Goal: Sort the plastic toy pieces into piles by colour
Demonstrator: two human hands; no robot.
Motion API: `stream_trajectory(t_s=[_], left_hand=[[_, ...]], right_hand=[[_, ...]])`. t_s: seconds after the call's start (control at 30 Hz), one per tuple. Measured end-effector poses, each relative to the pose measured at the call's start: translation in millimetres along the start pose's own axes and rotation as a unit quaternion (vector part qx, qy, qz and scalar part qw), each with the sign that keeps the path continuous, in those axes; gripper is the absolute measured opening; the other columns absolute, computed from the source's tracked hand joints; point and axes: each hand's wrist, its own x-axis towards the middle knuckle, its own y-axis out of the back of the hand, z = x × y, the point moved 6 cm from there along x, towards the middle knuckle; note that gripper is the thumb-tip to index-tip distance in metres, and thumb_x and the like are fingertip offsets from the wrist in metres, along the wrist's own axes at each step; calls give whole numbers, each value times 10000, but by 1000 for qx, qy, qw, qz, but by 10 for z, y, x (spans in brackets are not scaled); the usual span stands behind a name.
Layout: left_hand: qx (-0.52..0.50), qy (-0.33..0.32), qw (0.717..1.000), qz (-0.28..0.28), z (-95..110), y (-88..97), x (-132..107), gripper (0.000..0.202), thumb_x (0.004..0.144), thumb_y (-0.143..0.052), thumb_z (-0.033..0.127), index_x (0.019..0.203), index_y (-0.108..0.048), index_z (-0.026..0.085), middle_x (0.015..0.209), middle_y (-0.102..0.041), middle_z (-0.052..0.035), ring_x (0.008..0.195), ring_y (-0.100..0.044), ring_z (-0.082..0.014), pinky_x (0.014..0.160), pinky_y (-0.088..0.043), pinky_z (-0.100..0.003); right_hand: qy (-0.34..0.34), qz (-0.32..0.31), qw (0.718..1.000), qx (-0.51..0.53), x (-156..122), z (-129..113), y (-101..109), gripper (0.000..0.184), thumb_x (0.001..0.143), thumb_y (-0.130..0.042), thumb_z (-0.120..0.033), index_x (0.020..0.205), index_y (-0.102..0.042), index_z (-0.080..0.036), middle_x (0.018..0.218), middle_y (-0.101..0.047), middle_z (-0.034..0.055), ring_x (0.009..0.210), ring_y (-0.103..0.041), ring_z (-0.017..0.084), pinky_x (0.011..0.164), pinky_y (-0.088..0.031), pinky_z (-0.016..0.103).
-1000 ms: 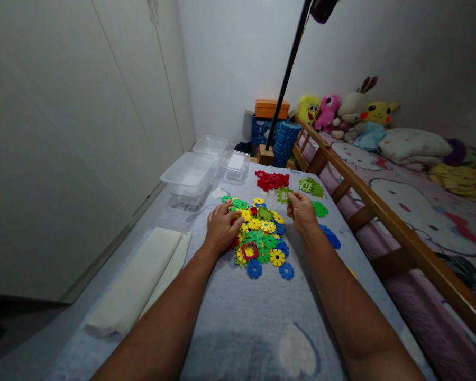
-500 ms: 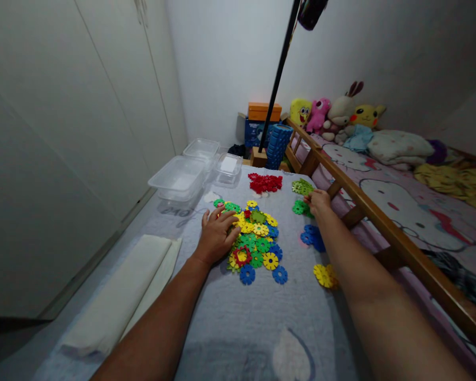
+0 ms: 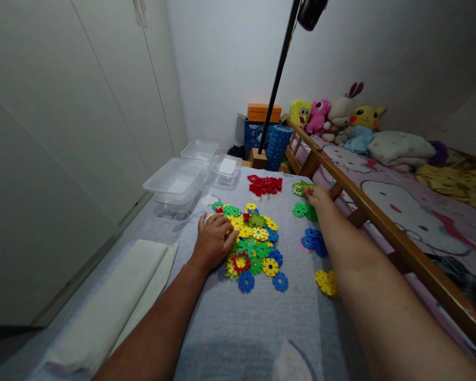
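Sorting of notched plastic discs by colour, seen from the head. The left hand [image 3: 214, 238] lies relaxed, fingers apart and slightly bent, against the left side of a mixed heap [image 3: 257, 247] of yellow, green, blue and red discs at the middle of the cloth-covered tabletop [image 3: 238, 323]. The right hand [image 3: 318, 196] reaches across to the light-green pile [image 3: 300, 188], fingertips at its pieces; whether they pinch one cannot be told. Nearer the viewer along the right edge follow the green pile [image 3: 300, 210], the blue pile [image 3: 310, 241] and the yellow pile [image 3: 326, 282], the last three partly hidden by the right forearm. The red pile [image 3: 265, 185] occupies the far end, left of the light-green one. Left of the heap are a folded white cloth [image 3: 115, 286] and, farther back, three clear containers [image 3: 176, 180]. Beyond the right edge runs a wooden bed rail [image 3: 381, 217]; plush toys [image 3: 365, 116] sit at the bed's far end.
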Motion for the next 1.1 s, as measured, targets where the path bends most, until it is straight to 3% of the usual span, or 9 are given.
stream_trajectory(t_s=[0.2, 0.4, 0.53, 0.6, 0.7, 0.8, 0.9, 1.0, 1.1], left_hand=[[0, 5, 1000, 11, -6, 19, 1, 188, 931, -568, 376, 847, -689, 259, 1055, -744, -59, 1215, -584, -298, 1203, -175, -624], [-17, 20, 999, 40, -60, 32, -2, 177, 925, -559, 360, 865, -693, 261, 1079, -735, -60, 1182, -600, -279, 1202, -200, -596], [-35, 46, 997, 57, -149, 38, 13, 197, 916, -556, 378, 882, -705, 255, 1106, -726, -69, 1162, -609, -280, 1169, -284, -561], [-45, 65, 995, 66, -205, 41, 20, 220, 916, -547, 391, 878, -711, 249, 1110, -717, -77, 1140, -612, -278, 1116, -362, -521], [-56, 90, 991, 82, -276, 46, 26, 254, 921, -526, 398, 876, -715, 235, 1110, -705, -89, 1114, -613, -277, 1044, -425, -479], [-70, 100, 988, 93, -318, 47, 31, 260, 921, -522, 403, 885, -710, 228, 1110, -698, -91, 1104, -614, -271, 1031, -439, -457], [-91, 108, 984, 108, -358, 55, 33, 262, 915, -522, 406, 911, -704, 217, 1090, -696, -92, 1085, -620, -266, 1030, -448, -444], [-112, 122, 978, 130, -408, 70, 29, 264, 912, -515, 403, 930, -692, 208, 1072, -697, -91, 1086, -621, -265, 1035, -453, -439], [-127, 142, 971, 147, -460, 84, 21, 267, 909, -507, 401, 954, -687, 208, 1062, -696, -86, 1096, -622, -262, 1045, -456, -431]], right_hand=[[-46, 69, 997, -13, -17, 36, 72, 261, 731, -504, 20, 878, -494, -195, 618, -471, -68, 458, -508, 60, 397, -427, 108], [-40, 44, 998, -20, -50, 14, 108, 262, 722, -663, -30, 827, -489, -195, 662, -509, -58, 517, -572, 76, 428, -475, 134], [-20, 32, 999, -22, -188, -65, 90, 248, 711, -663, -42, 804, -496, -200, 664, -519, -46, 565, -590, 90, 450, -487, 146], [-4, 6, 999, -35, -331, -111, 29, 240, 683, -657, -43, 795, -512, -198, 655, -531, -45, 572, -579, 92, 477, -493, 162], [36, -107, 990, -85, -671, -148, -184, 223, 652, -682, -85, 827, -587, -186, 718, -610, -22, 624, -590, 100, 553, -504, 199], [79, -286, 933, -203, -1173, -73, -479, 237, 662, -747, -207, 889, -685, -175, 831, -690, 18, 702, -607, 128, 601, -479, 227], [180, -430, 809, -358, -1718, 44, -691, 236, 679, -787, -292, 880, -734, -179, 855, -706, 26, 767, -608, 164, 696, -481, 272], [280, -452, 707, -466, -2064, 133, -756, 279, 695, -816, -317, 928, -753, -177, 939, -702, 56, 857, -617, 195, 786, -476, 296], [318, -429, 665, -522, -2193, 202, -766, 239, 740, -801, -298, 941, -756, -177, 955, -681, 66, 882, -617, 201, 806, -462, 288]])
